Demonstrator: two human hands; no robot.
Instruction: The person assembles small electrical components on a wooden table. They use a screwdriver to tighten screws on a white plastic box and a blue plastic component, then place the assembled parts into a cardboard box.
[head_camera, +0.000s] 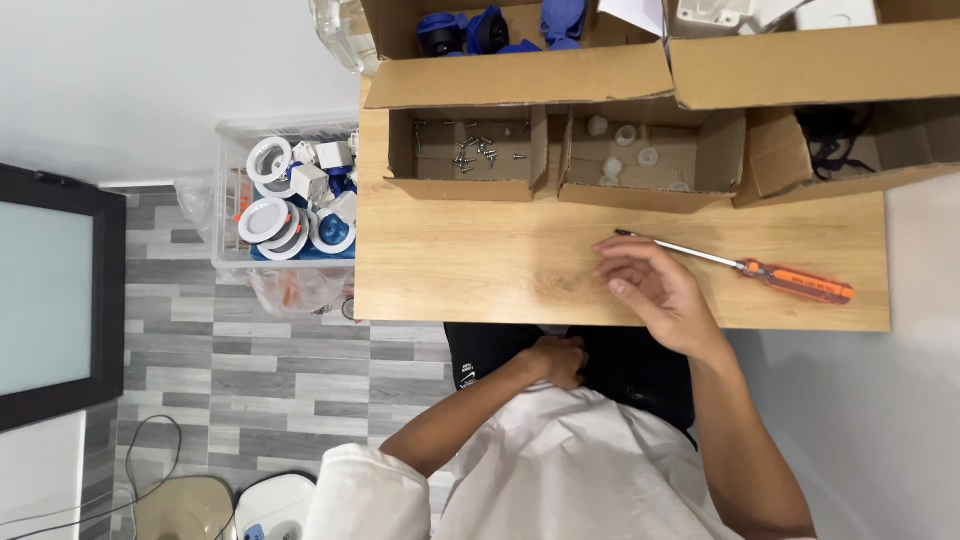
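So the right hand (655, 285) hovers half open and empty over the tabletop (480, 270), just left of the screwdriver (745, 266). Better to grab it by the orange handle, I'd say. Left hand (558, 360) rests loosely curled in the lap, holding nothing.

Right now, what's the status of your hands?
Right hand open on table, empty, beside screwdriver. Left hand below table edge at lap. Nothing between hand and screwdriver.

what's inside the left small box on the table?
Loose screws lie scattered on the floor of the left box, mostly toward its back. The flap of the bigger carton overhangs the rear edge, hiding anything there.
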